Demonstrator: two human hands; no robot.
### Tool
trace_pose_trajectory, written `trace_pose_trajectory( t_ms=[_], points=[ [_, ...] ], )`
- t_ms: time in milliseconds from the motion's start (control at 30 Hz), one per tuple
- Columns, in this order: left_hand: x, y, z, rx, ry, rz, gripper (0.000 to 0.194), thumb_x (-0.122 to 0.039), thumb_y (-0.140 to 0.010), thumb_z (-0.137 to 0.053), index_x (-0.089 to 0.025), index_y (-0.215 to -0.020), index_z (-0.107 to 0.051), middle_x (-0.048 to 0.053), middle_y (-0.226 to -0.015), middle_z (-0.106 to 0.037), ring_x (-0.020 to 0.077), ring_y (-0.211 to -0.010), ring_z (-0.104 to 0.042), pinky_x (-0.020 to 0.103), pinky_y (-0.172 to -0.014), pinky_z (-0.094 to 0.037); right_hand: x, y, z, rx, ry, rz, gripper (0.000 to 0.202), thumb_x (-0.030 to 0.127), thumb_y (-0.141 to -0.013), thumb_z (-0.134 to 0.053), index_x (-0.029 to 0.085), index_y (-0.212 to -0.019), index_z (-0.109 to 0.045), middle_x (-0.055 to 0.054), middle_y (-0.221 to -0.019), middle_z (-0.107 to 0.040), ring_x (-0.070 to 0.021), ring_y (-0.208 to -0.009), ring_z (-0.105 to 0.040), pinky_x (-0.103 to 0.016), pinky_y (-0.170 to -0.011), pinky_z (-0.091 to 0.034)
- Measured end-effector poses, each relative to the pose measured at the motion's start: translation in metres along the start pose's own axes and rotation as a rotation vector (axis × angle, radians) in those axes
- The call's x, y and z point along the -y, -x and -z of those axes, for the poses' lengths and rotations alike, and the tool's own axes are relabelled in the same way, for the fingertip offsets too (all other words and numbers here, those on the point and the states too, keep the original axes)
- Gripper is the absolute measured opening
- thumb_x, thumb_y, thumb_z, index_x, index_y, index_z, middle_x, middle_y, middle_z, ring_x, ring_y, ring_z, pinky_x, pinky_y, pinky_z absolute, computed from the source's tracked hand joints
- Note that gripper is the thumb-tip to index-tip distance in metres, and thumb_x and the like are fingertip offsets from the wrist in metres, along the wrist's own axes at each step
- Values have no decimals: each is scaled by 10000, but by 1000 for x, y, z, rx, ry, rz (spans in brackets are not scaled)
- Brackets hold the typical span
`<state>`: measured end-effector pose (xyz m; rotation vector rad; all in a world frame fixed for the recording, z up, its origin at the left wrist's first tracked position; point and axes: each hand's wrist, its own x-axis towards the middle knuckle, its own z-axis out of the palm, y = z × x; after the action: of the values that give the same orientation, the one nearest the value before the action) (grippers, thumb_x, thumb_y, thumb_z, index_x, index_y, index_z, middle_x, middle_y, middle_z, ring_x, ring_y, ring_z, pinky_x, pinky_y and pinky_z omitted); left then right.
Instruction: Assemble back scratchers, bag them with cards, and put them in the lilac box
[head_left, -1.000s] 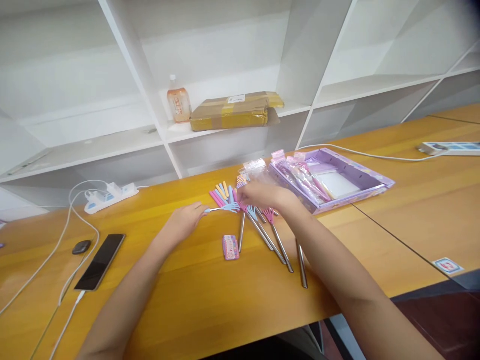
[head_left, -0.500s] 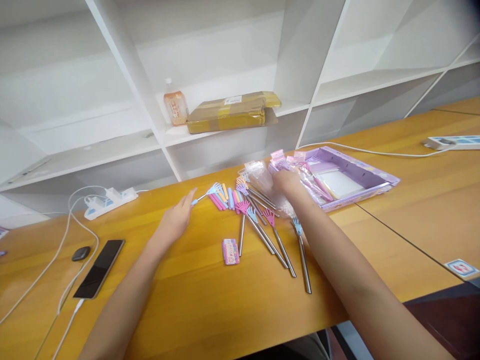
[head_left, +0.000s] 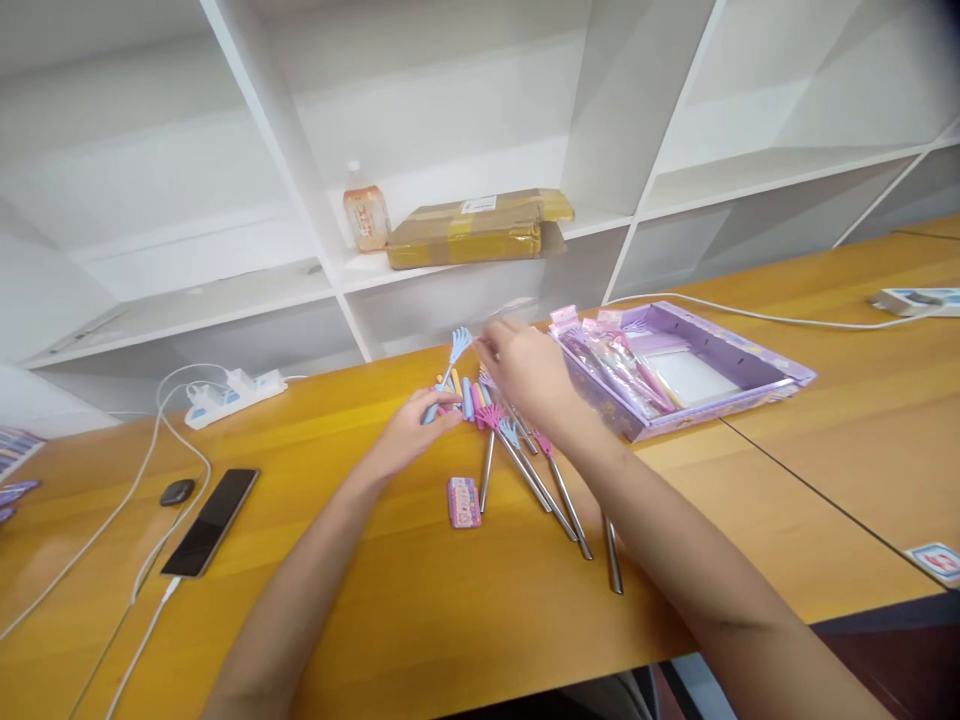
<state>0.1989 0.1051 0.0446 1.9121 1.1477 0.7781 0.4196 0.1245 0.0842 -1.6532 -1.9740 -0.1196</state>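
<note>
My left hand (head_left: 405,430) is closed round the blue handle of a small hand-shaped back scratcher (head_left: 460,345), its blue claw pointing up. Close beside that claw, my right hand (head_left: 525,372) has its fingers pinched on what looks like a clear plastic bag (head_left: 519,303), blurred and partly hidden behind the hand. Beneath the hands lie several coloured handles (head_left: 468,400) in a row. Nearer me, several back scratchers with metal shafts are spread out, among them a pink one (head_left: 491,415); my right forearm covers part of them.
A purple box tray (head_left: 742,415) with packaged back scratchers (head_left: 626,370) stands at right. A small pink packet (head_left: 464,502) lies in front. To the left are a phone (head_left: 210,522), a black case (head_left: 177,492) and a power strip (head_left: 234,400) with cables. A carton (head_left: 480,235) and bottle (head_left: 366,215) sit on the shelf.
My right hand has moved left from the purple tray toward my left hand, with the clear bag. My left hand has moved right and raised the blue back scratcher more upright.
</note>
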Motion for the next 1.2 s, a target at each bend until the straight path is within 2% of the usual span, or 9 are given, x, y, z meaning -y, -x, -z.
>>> trace_pose_trajectory(
  t_ms=[167, 333, 433, 500, 633, 800, 967, 1100, 1200],
  points=[
    [-5, -4, -17, 68, 412, 21, 384, -424, -752, -916, -173, -971, -727, 54, -980, -707, 170, -884, -622, 269, -749, -484, 25, 16, -14, 267, -262, 386, 344, 316, -1145, -485, 149, -1346, -710, -146, -1242, -636, -211, -1005, -666, -315, -893, -497],
    [9, -6, -14, -66, 571, 94, 500, -525, -709, -955, -161, -933, -694, -45, -712, -534, 66, -582, -386, 220, -528, -280, 15, 21, 0, 356, -577, 524, 454, 366, -1168, -387, 229, -1517, -645, -114, -1371, -605, -215, -1288, -610, -360, -1134, -475],
    [12, -8, -14, -113, 709, 66, 528, -565, -694, -967, -156, -834, -663, -69, -652, -438, 46, -547, -311, 212, -508, -226, 15, 23, 11, 391, -601, 603, 411, 377, -1157, -398, 256, -1379, -721, -96, -1391, -632, -215, -1256, -621, -363, -1114, -475],
    [11, -8, -13, -141, 749, 43, 497, -528, -716, -973, -148, -832, -674, -66, -669, -432, 35, -546, -283, 206, -502, -213, 15, 20, 12, 263, -588, 533, 389, 365, -1143, -402, 202, -1167, -755, -102, -1217, -695, -220, -1123, -644, -358, -1036, -483],
    [10, -4, -8, -162, 752, 52, 470, -504, -753, -967, -127, -846, -701, -52, -688, -446, 29, -550, -274, 197, -488, -214, 11, 7, -8, -17, -608, 130, 363, 374, -1095, -428, 186, -908, -675, -79, -926, -699, -211, -901, -628, -347, -908, -471],
    [11, 0, -6, -101, 745, 49, 472, -506, -752, -975, -135, -884, -715, -65, -660, -429, 32, -534, -292, 189, -477, -226, 16, 3, -44, 365, -1051, -65, 338, 517, -949, -668, 182, -989, -686, -57, -991, -751, -183, -875, -655, -325, -860, -520],
    [17, -2, -9, -125, 623, 37, 417, -503, -797, -935, -143, -908, -757, -12, -719, -605, 71, -611, -488, 209, -575, -408, 21, 4, -63, 294, -1299, -131, 449, 645, -864, -753, 209, -889, -648, -10, -881, -712, -177, -881, -657, -332, -875, -561],
    [17, -6, 8, -344, 602, -27, 433, -495, -764, -945, -142, -955, -781, 93, -1016, -791, 198, -988, -720, 329, -930, -571, 4, -5, -46, 49, -1297, -192, 369, 601, -957, -680, 239, -952, -606, -43, -1005, -732, -184, -967, -682, -360, -932, -588],
    [12, -6, 30, -428, 690, -67, 443, -504, -801, -921, -150, -990, -733, 132, -1098, -808, 268, -1094, -765, 431, -980, -610, -10, -2, -10, 49, -1027, -15, 285, 515, -980, -662, 229, -981, -657, -52, -1002, -736, -198, -926, -675, -353, -867, -564]
  ],
)
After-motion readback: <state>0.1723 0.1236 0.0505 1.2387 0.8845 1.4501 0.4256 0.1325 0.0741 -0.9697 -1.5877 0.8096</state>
